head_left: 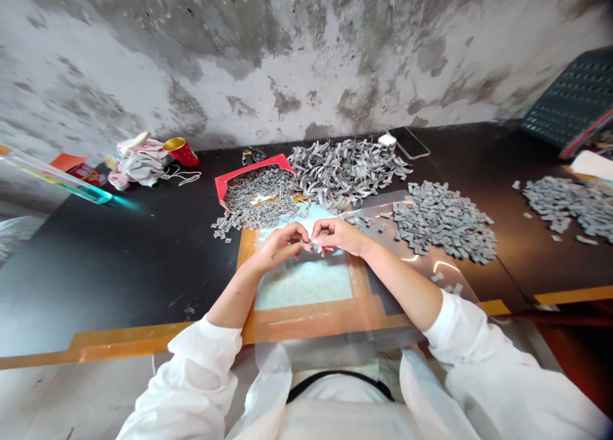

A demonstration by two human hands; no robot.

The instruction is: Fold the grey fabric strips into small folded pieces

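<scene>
The left hand (280,245) and the right hand (340,235) meet above a pale blue mat (304,287) framed in orange tape, both narrowly closed, with their fingertips pinching a small grey piece (312,246) at the centre of the work. The step in hand looks like close work on one piece at a time, and a piece this small seems to call for a steady pinch from both hands; the fingers hide most of it, so its exact shape is hard to tell. Just beyond the hands, a red carton (253,163) holds a heap of small grey pieces (258,197), with a tangle of longer grey strips (347,172) beside it. To the right, a clear plastic sheet (383,280) lies partly under another heap of grey pieces (443,221), and a further heap (565,207) sits farther along the black table (119,267). A phone (409,143) lies near the wall, and a red cup (181,151) with a gold rim stands to the left. No brand or writing can be read on anything.
</scene>
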